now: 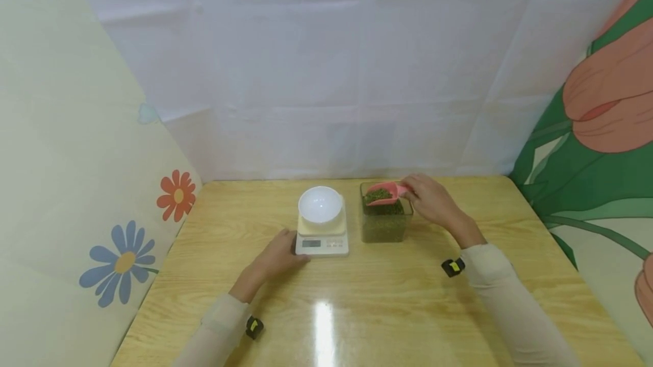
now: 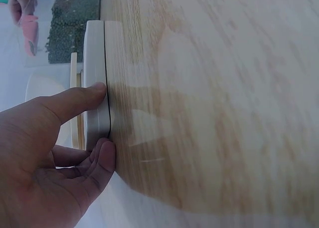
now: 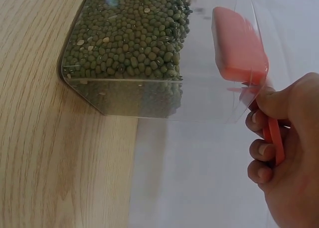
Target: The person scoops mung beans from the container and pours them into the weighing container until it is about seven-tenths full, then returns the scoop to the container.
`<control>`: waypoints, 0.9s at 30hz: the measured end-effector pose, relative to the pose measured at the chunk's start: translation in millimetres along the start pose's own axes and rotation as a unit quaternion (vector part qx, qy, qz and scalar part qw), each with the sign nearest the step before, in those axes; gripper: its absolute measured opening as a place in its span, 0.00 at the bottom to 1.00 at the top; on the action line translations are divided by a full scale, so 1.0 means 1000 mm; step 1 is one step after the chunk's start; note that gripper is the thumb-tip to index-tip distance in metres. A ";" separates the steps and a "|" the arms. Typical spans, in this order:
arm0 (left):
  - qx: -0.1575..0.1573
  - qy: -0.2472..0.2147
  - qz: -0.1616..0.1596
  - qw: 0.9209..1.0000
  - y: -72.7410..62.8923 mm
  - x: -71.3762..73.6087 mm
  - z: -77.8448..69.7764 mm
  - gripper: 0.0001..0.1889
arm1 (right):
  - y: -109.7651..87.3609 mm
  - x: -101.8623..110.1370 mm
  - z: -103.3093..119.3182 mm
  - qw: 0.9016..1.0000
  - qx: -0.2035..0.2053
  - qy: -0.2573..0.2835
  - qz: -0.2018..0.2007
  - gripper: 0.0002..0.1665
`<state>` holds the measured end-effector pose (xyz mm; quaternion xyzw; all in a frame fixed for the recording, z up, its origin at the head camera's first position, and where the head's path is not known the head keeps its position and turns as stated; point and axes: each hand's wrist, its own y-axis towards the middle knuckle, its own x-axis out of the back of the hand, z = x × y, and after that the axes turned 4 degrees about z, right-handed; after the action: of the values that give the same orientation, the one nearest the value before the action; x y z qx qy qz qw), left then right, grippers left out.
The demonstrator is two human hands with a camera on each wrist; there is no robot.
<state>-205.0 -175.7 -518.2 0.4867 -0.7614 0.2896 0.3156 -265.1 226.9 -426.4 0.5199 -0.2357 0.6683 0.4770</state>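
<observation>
Head view: the right hand (image 1: 429, 199) grips a pink scoop (image 1: 395, 188) of green beans (image 1: 378, 194) at the mouth of a clear container (image 1: 384, 232), long axis running left from the fingers toward the white bowl (image 1: 320, 209) on the scale (image 1: 338, 251), the left hand (image 1: 278, 254) nearer; display (image 1: 312, 243) illegible. Left wrist view: thumb and fingers pinch the scale's corner. Right wrist view: fingers curl closed round the handle (image 3: 275, 143), no writing readable

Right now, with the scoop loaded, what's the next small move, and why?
Probably have the right hand raise the pink scoop out of the clear container and ease it left towards the white bowl: the scoop already carries green beans, the bowl shows none, and the left hand holds the scale under it.
</observation>
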 end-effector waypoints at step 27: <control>0.008 -0.009 -0.002 1.000 -0.001 0.000 -0.001 0.33 | 0.001 0.005 0.003 1.000 -0.009 0.017 -0.013 0.12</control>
<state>-204.3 -175.4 -517.8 0.4931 -0.7609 0.2907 0.3056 -264.8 225.8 -420.9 0.5070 -0.2266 0.6690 0.4941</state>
